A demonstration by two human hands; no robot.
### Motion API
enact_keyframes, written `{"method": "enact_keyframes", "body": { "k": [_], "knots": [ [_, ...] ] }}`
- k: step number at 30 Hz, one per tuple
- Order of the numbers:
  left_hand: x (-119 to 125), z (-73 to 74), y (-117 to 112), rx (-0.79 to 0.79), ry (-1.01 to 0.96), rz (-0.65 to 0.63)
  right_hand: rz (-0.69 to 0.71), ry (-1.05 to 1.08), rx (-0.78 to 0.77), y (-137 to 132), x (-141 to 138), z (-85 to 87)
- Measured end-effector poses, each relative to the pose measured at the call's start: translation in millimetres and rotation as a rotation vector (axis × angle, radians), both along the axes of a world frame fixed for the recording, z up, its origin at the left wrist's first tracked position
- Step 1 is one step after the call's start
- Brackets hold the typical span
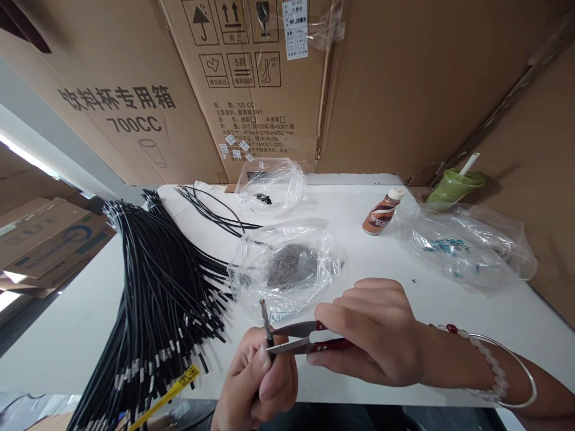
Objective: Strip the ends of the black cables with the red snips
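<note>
My left hand (256,383) is closed around a thin black cable (266,320), holding its stripped end upright near the table's front edge. My right hand (372,338) grips red-handled snips (300,338) whose blades sit against the cable just below its tip. A big bundle of black cables (157,287) with white tags lies to the left. Straight behind the hands sits a clear plastic bag of small dark metal parts (287,263).
Farther back on the white table (368,263) sit a second clear bag (269,188), a few loose cables (211,212), a brown drink bottle (381,212), a green cup with a straw (453,185) and a bag with blue pieces (467,245). Cardboard boxes (251,78) wall the rear.
</note>
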State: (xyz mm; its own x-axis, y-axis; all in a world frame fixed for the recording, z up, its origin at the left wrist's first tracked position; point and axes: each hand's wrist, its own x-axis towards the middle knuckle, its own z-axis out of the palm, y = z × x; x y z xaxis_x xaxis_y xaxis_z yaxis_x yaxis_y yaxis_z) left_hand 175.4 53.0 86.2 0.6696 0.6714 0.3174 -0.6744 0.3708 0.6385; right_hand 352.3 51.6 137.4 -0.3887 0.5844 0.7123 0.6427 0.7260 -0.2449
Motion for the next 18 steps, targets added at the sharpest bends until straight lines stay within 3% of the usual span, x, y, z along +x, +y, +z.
{"method": "enact_keyframes", "body": {
  "k": [7, 18],
  "knots": [
    [-1.9, 2.5, -0.5, -0.025, 0.018, 0.104, -0.003, 0.001, -0.036, -4.7, 0.2, -0.9],
    [-0.5, 0.0, -2.5, -0.016, 0.039, 0.150, -0.025, 0.018, -0.106, -6.8, -1.5, -1.9]
  ]
}}
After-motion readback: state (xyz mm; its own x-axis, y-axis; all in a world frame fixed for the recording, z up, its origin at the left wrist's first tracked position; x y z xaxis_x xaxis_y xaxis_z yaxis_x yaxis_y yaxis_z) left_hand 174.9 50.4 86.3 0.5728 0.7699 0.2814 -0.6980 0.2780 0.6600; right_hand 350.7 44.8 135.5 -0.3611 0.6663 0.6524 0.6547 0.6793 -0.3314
